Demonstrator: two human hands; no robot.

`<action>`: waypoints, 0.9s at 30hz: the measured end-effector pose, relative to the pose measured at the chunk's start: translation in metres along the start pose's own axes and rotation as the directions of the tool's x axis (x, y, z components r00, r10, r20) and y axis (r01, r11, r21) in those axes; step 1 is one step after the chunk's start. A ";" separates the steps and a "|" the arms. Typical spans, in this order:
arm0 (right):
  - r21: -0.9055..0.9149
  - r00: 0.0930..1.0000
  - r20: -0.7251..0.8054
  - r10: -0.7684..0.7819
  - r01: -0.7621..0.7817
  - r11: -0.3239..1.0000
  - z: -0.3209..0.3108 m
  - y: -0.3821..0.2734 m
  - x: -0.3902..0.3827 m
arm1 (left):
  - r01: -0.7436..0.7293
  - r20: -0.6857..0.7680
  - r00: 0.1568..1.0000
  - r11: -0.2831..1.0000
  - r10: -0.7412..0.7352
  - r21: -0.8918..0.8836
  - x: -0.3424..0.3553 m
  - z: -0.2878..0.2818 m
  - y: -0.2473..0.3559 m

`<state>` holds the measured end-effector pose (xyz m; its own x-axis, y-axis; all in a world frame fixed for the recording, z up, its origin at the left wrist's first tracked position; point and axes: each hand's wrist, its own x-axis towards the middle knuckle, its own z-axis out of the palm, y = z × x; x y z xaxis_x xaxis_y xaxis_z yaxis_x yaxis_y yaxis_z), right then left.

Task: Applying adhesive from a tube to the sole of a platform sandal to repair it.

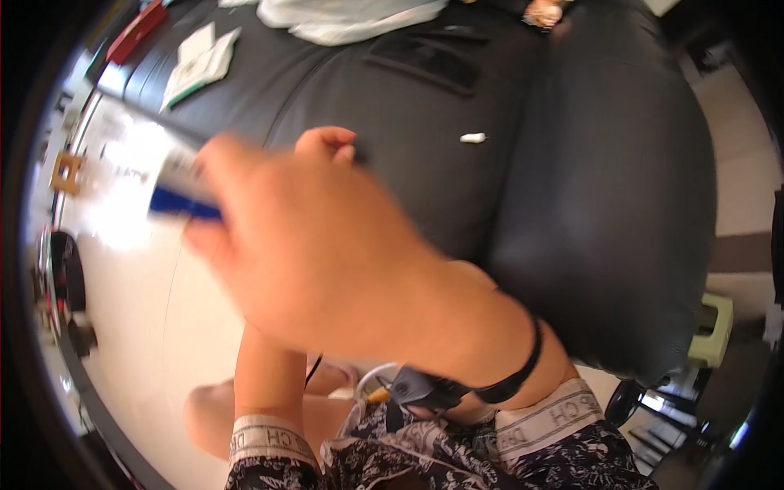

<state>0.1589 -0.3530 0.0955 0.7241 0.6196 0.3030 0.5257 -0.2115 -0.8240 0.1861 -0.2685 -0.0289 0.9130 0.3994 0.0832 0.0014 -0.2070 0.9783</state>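
Note:
My right hand (pixel 318 253) reaches across from the lower right, a black strap on its wrist, and fills the middle of the view. Its thumb and fingers pinch a small white-and-blue object (pixel 186 196), smeared by motion, so its exact kind does not show. Behind it is my left hand (pixel 328 144), mostly hidden; only its curled fingertips show above the right hand. Whatever those fingers hold, if anything, cannot be made out. A small white piece like a cap (pixel 473 138) lies on the black sofa (pixel 408 188), apart from both hands.
On the sofa lie a dark flat phone-like device (pixel 425 64), a white plastic bag (pixel 351 18), folded papers (pixel 200 64) and a red box (pixel 137 33). A wooden stool (pixel 65 173) stands far left, a pale green stool (pixel 712 331) at right. A grey device (pixel 420 388) is near my lap.

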 end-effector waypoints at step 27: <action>-0.071 0.957 0.161 0.242 -0.233 0.970 0.048 0.027 0.034 | -0.132 0.421 0.771 0.527 -0.478 0.840 -0.116 -0.038 -0.222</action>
<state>0.1766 -0.3012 0.0607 0.7484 0.6631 0.0135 0.3727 -0.4036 -0.8356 0.0646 -0.2348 -0.2482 0.8749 0.0307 -0.4833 0.2228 -0.9116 0.3454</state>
